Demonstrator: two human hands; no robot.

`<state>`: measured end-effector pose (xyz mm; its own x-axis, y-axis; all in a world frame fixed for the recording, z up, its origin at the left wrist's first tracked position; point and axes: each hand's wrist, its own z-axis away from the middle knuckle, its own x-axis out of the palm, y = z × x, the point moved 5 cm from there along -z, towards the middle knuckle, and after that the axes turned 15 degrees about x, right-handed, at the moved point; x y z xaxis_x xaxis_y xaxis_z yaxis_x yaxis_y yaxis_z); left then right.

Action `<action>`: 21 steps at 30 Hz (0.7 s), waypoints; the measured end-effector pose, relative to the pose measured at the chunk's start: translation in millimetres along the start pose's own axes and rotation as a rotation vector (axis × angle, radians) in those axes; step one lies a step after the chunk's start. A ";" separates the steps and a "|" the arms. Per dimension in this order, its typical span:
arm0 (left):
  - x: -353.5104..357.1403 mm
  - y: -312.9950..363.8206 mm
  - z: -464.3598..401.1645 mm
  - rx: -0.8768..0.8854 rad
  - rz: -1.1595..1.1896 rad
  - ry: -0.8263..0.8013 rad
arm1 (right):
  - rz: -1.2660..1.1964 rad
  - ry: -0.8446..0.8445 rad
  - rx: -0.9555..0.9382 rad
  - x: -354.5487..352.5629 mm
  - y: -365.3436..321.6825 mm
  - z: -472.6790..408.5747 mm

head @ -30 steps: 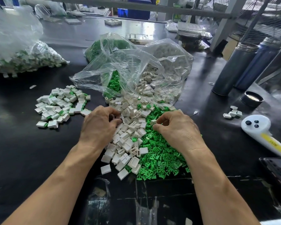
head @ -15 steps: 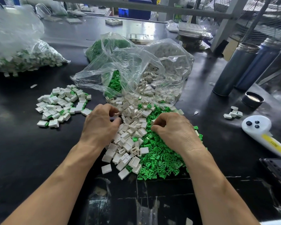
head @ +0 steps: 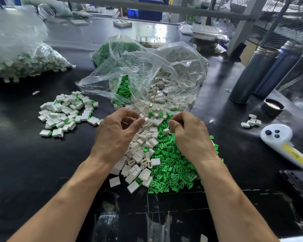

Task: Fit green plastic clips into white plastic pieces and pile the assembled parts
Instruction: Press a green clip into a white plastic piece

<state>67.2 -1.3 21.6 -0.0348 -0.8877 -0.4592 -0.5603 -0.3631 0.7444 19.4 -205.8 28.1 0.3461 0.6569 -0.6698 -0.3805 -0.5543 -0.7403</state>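
Black counter (head: 16, 163) carries assembled parts (head: 66, 113) at nine o'clock. Left hand (head: 115, 135), fingers curled, holding nothing visible, hovers over white pieces (head: 140, 154); right hand (head: 191, 137) pinches something unclear above green clips (head: 171, 170).

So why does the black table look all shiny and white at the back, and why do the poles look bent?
Head view: overhead light glares white off the glossy table at the back; the wide-angle lens bows the grey beam near the edge; the clear bags catch bright highlights too.
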 end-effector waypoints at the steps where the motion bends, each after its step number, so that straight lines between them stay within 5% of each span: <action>1: 0.2 1.4 0.7 -0.004 0.026 0.005 | -0.041 0.005 -0.005 -0.8 0.0 -0.1; 21: 14.6 13.3 6.3 -0.032 0.329 0.013 | -0.819 -0.295 0.101 14.3 -5.4 2.1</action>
<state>54.0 -17.3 21.8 -0.1986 -0.9624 -0.1854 -0.4946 -0.0648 0.8667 24.6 -192.3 22.6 0.3136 0.9416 0.1230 -0.1884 0.1887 -0.9638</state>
